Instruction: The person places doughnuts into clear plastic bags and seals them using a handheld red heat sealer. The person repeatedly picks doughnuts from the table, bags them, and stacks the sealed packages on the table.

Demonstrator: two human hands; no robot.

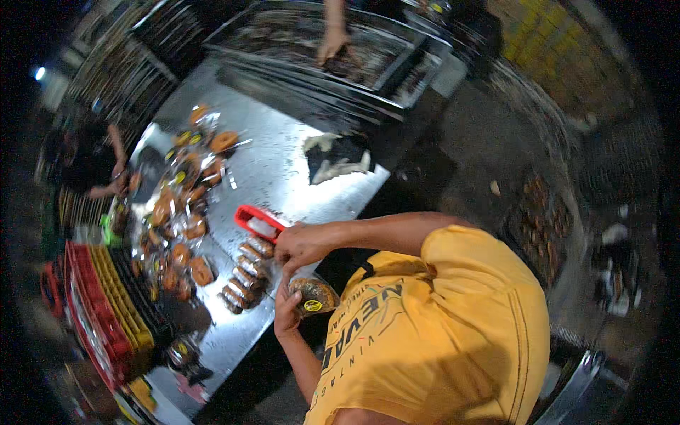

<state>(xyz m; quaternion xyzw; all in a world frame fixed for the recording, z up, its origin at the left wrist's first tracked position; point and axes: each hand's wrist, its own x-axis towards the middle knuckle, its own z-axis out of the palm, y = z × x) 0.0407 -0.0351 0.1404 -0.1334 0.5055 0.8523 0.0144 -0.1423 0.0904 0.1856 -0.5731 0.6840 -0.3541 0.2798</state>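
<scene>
My left hand (288, 311) holds a clear plastic bag with a seeded ring-shaped bread (320, 295) in it, close to my yellow shirt. The bag bears a round yellow label. My right hand (304, 245) bends down to meet the left at the bag's edge; its fingertips are partly hidden, and whether they grip anything is unclear. Just beyond the right knuckles lies a red plastic frame or handle (245, 214), touching or nearly touching them. A row of bagged seeded breads (245, 281) lies on the metal tabletop (265, 159) beside my hands.
Many bagged ring breads (180, 255) are heaped across the table. Red, yellow and black crates (103, 313) stand at the lower left. A co-worker's hands (119, 180) are at the far left. Another person's hand (334, 48) reaches into a large metal tray (297, 69). A dark cloth-like item (340, 156) lies near the table edge.
</scene>
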